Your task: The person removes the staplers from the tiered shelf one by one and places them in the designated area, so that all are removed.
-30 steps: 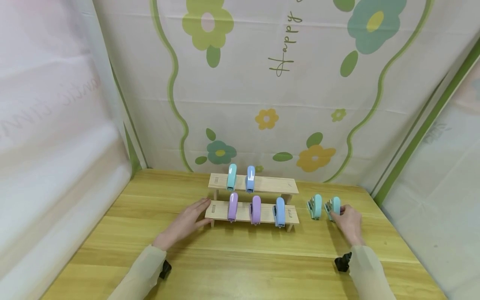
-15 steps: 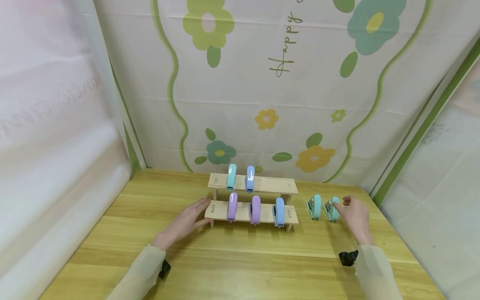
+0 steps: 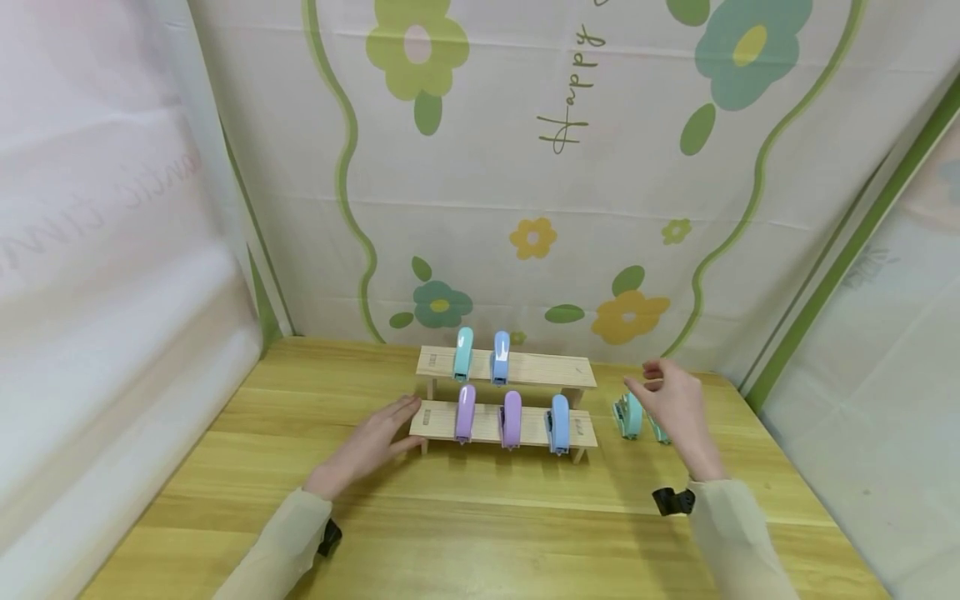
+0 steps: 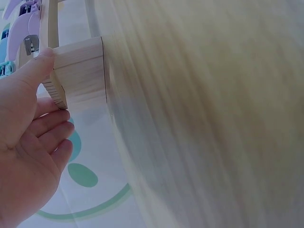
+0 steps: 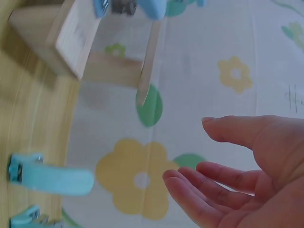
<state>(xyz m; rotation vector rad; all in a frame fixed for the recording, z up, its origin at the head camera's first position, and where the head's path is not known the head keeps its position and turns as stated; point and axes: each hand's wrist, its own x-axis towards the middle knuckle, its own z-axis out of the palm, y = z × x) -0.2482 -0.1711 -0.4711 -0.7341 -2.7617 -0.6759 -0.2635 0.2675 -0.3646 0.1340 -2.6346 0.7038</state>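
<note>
In the head view my left hand [image 3: 366,446] holds the left end of the lower step of a wooden display rack [image 3: 438,422], thumb at the front edge and fingers at the back. The left wrist view shows the thumb [image 4: 42,66] against the plank. My right hand [image 3: 677,408] hovers above two teal staplers on the table, fingers parted and holding nothing. The left teal stapler [image 3: 632,415] shows below the fingertips. Behind the hand, the right teal stapler [image 3: 659,430] is mostly hidden. On the lower step stand two purple staplers [image 3: 466,414] and a blue stapler [image 3: 559,423].
The upper step [image 3: 551,368] carries a teal stapler [image 3: 463,354] and another blue stapler [image 3: 500,358] towards its left. A printed floral cloth [image 3: 480,183] hangs behind the wooden table [image 3: 480,533], with more cloth at both sides.
My right hand has let go of the right teal stapler, drawn back right, then risen and moved left over the teal pair. My left hand stays at the rack's end.
</note>
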